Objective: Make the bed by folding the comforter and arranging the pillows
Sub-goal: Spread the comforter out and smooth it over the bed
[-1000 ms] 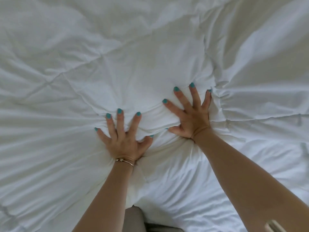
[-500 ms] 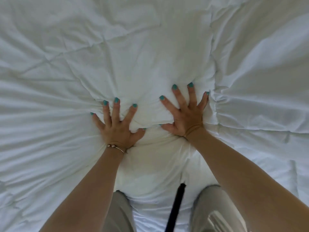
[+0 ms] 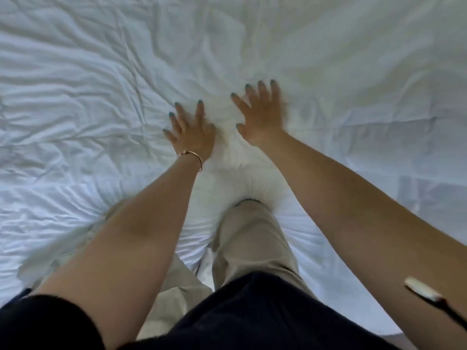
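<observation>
Comforter (image 3: 106,102): white, wrinkled, spread across the whole view beneath the person; a raised fold runs from the knee area up between the hands.
Dark top (image 3: 252,311): nearest the camera, along the lower edge.
Clip (image 3: 420,290): small pale piece on a dark cord, at the lower right over the right forearm.
Trousers (image 3: 252,238): beige; one leg presses into the comforter's near part, below and between the two forearms.
Bracelet (image 3: 193,156): thin gold band on the left wrist.
Left hand (image 3: 193,133): fingers straight and fanned wide, palm down on the comforter; holds nothing. Outline blurred.
Right hand (image 3: 260,114): fingers straight and spread, palm down on the comforter, slightly farther out than the left hand; holds nothing. Outline blurred.
Hand spacing: near each other, not touching, a strip of white fabric between them.
Nails: teal polish on both hands.
</observation>
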`<action>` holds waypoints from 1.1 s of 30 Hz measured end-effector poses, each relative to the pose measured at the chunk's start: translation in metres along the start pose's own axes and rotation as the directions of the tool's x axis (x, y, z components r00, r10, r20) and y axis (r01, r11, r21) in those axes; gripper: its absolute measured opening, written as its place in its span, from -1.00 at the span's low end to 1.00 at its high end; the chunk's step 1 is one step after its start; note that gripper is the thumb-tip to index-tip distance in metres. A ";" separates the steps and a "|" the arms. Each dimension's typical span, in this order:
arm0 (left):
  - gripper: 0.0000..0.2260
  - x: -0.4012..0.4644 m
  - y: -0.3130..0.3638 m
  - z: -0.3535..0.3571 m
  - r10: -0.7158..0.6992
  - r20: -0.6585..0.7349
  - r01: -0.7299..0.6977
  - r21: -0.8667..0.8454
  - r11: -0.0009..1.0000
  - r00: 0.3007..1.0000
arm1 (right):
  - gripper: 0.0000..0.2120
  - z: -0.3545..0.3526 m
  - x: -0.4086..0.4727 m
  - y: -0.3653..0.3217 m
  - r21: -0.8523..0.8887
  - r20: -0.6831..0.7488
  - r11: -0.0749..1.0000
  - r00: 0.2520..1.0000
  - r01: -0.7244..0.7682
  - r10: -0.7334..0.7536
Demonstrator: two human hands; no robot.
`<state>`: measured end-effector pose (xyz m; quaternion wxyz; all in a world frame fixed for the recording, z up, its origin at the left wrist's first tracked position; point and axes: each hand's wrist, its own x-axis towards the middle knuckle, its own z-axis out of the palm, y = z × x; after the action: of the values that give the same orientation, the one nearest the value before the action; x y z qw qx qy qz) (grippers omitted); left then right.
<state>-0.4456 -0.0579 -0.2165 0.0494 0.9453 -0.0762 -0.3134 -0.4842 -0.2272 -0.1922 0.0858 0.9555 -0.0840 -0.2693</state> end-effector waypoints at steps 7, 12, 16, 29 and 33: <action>-0.50 -0.062 0.166 -0.003 0.238 0.284 -0.174 -0.232 0.957 0.929 | -0.32 -0.009 -0.107 0.162 -0.246 -0.004 0.958 0.988 -0.149 0.153; -0.51 -0.092 0.274 -0.040 0.764 0.118 -0.707 -0.312 0.634 0.634 | -0.39 -0.029 -0.156 0.234 -0.129 -0.178 0.878 0.882 -0.461 0.437; -0.27 -0.122 0.314 -0.043 0.881 0.171 -0.847 -0.246 0.472 0.441 | -0.16 -0.041 -0.198 0.293 0.155 -0.162 0.564 0.542 -0.811 0.825; 0.11 -0.195 0.339 -0.048 0.902 0.236 -0.858 -0.295 0.421 0.362 | -0.31 -0.074 -0.228 0.363 0.563 -0.289 0.657 0.626 -0.500 0.724; 0.01 -0.210 0.365 -0.045 0.877 0.346 -0.882 -0.215 0.419 0.333 | -0.41 -0.054 -0.239 0.391 0.523 0.002 0.484 0.569 -0.701 0.822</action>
<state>-0.6266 -0.3779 -0.0063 0.1880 0.6655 -0.5835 -0.4257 -0.7012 -0.5515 0.0548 -0.0265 0.8312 -0.5530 -0.0511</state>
